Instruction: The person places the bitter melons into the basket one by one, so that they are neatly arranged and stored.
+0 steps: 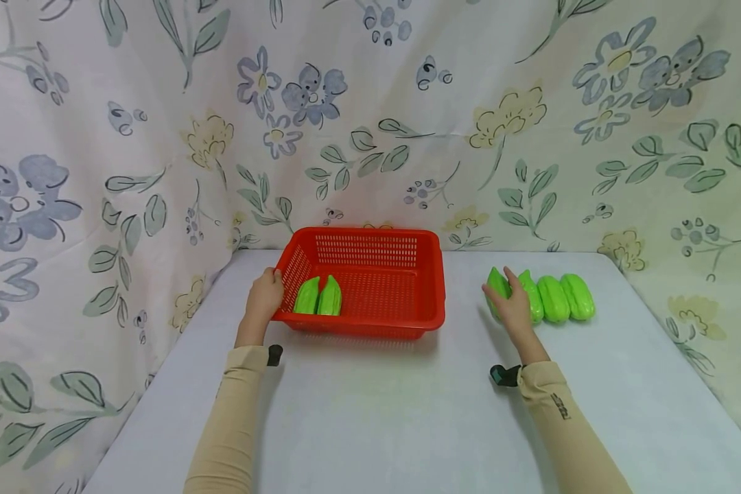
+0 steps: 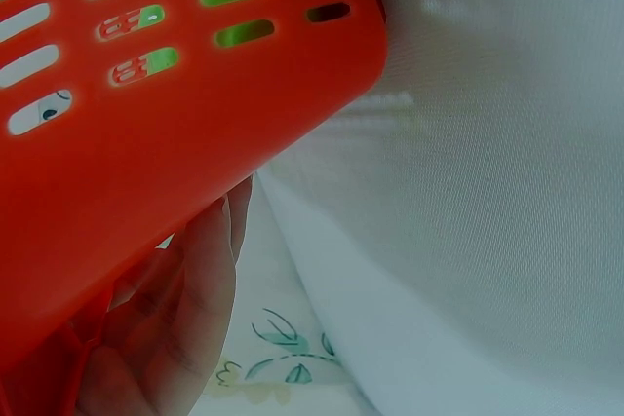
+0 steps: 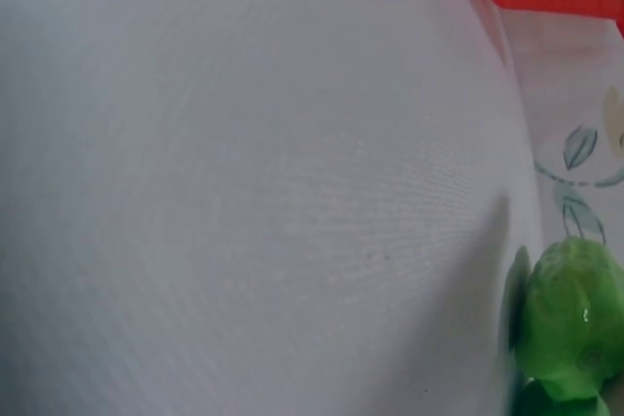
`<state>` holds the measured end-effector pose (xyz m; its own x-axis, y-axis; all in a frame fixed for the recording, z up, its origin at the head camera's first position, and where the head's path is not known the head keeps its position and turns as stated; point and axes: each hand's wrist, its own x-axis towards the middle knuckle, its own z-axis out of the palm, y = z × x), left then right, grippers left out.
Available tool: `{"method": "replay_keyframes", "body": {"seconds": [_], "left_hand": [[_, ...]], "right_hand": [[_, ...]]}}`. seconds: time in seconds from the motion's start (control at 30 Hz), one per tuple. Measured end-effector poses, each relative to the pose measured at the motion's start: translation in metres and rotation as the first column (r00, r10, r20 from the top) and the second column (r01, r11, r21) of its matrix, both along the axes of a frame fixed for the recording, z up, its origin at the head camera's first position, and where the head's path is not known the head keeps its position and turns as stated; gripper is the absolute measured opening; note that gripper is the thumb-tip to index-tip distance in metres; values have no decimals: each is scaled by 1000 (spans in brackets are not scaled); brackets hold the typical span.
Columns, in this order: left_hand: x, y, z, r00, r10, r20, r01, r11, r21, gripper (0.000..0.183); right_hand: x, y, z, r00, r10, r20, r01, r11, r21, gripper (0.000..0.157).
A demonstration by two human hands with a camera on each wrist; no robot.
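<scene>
A red plastic basket (image 1: 370,322) with slotted walls stands at the back of the white table, left of the middle. My left hand (image 1: 265,293) grips its left rim, and the left wrist view shows those fingers curled under the basket's edge (image 2: 195,133). Two bright green ridged star fruits (image 1: 330,296) lie side by side in the basket's left part. On the right, my right hand (image 1: 514,305) holds the leftmost star fruit (image 1: 497,283) of a row between thumb and fingers. The right wrist view catches a green star fruit (image 3: 570,319) at its lower right corner.
Three more green star fruits (image 1: 554,300) sit close together just right of my right hand. White table surface (image 1: 383,412) spreads between the arms and in front of the basket. A floral curtain (image 1: 370,123) hangs behind the table and along its sides.
</scene>
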<state>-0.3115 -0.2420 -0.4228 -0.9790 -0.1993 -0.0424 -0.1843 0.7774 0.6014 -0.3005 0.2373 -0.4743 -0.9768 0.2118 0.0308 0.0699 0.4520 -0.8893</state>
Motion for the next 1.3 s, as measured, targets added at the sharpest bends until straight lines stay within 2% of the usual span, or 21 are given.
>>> {"method": "replay_keyframes", "body": {"seconds": [0.73,1.3], "left_hand": [[2,0,0,1000,-3,-11,3,1000,1,52],[1,0,0,1000,2,-12,-2,1000,-8,51]], "right_hand": [[0,-4,1,998,-68,14,69,997,-40,72],[-1,-6,0,997,-75,12,75,996,-39,71]]}}
